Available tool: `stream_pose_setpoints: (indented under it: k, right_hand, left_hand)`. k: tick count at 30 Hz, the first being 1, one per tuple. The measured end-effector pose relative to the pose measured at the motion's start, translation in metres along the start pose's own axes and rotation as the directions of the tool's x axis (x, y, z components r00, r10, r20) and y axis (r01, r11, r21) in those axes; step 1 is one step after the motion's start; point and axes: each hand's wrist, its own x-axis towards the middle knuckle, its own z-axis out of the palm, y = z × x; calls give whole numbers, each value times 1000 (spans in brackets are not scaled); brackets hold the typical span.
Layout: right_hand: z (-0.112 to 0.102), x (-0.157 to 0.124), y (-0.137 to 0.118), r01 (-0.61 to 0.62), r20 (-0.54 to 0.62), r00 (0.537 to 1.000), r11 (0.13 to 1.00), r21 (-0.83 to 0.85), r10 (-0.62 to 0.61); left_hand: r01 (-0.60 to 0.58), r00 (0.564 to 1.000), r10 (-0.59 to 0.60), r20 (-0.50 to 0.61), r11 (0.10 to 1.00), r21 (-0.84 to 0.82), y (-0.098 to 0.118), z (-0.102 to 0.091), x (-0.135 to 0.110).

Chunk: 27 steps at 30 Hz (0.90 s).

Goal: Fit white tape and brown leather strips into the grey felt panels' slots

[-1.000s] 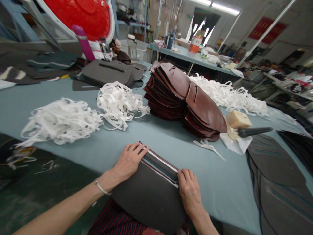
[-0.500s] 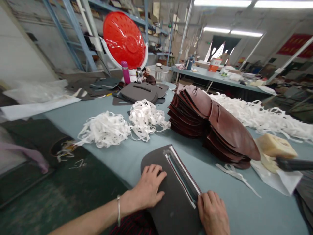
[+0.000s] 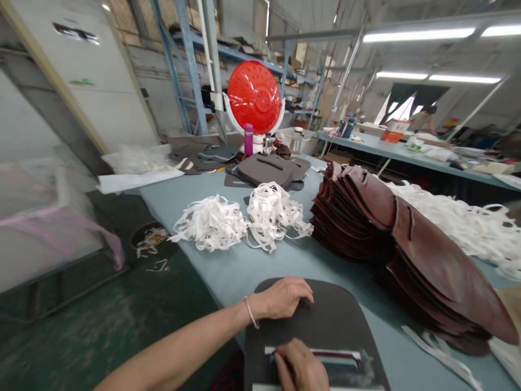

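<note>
Dark grey, round-cornered flat panel (image 3: 337, 309) lies on near edge of blue-green table (image 3: 211, 271). Left hand (image 3: 285, 297), fingers half curled, over panel's far part. Right hand (image 3: 303, 369), fingers bent, at white-edged slot (image 3: 337, 354). Cannot tell whether either grips anything.

Bare left forearm (image 3: 175, 347) slanting in from lower left, left hand (image 3: 287, 297) knuckles up with fingers curled, right hand (image 3: 302, 366) lower and nearer, fingers bent downward.
</note>
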Motion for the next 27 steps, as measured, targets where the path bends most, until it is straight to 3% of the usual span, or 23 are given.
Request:
stream_pose_setpoints:
  k: [1,2,4,5,6,7,10,14,18,22,27]
  right_hand:
    - [-4,10,1,-2,-4,1000,1000,14,2]
    - [-7,19,1,-15,-9,1000,1000,24,15]
    - [-9,35,0,-54,-11,998,998,39,54]
    - [-9,42,-1,-69,-7,998,997,44,69]
    - [-8,49,-3,-80,-1,997,996,48,81]
    - [-6,56,-4,-87,0,996,995,51,87]
    - [-1,84,-6,-53,-67,996,999,0,53]
    - [11,130,-8,84,-61,993,978,-189,-97]
    - [23,157,-8,-5,18,1000,952,-306,11]
    - [15,141,-7,-123,11,991,938,-324,133]
    - [-30,85,17,-263,-46,965,935,-239,260]
  left_hand:
    - [119,988,-112,-105,991,62,-7,-5,-5]
    - [270,944,-237,-228,954,128,-15,-12,-11]
    - [542,794,-418,-441,815,205,-35,-28,-25]
    - [624,731,-463,-502,751,216,-45,-36,-32]
    - [660,700,-483,-525,719,218,-55,-44,-39]
    - [665,698,-488,-524,714,221,-64,-51,-45]
    - [575,778,-437,-450,785,231,-76,-59,-59]
    - [406,875,-305,-375,885,228,-68,-53,-70]
    - [278,912,-185,-365,935,221,-65,-52,-74]
    - [341,898,-211,-385,888,309,-76,-54,-72]
    - [427,857,-290,-425,862,273,-98,-54,-60]
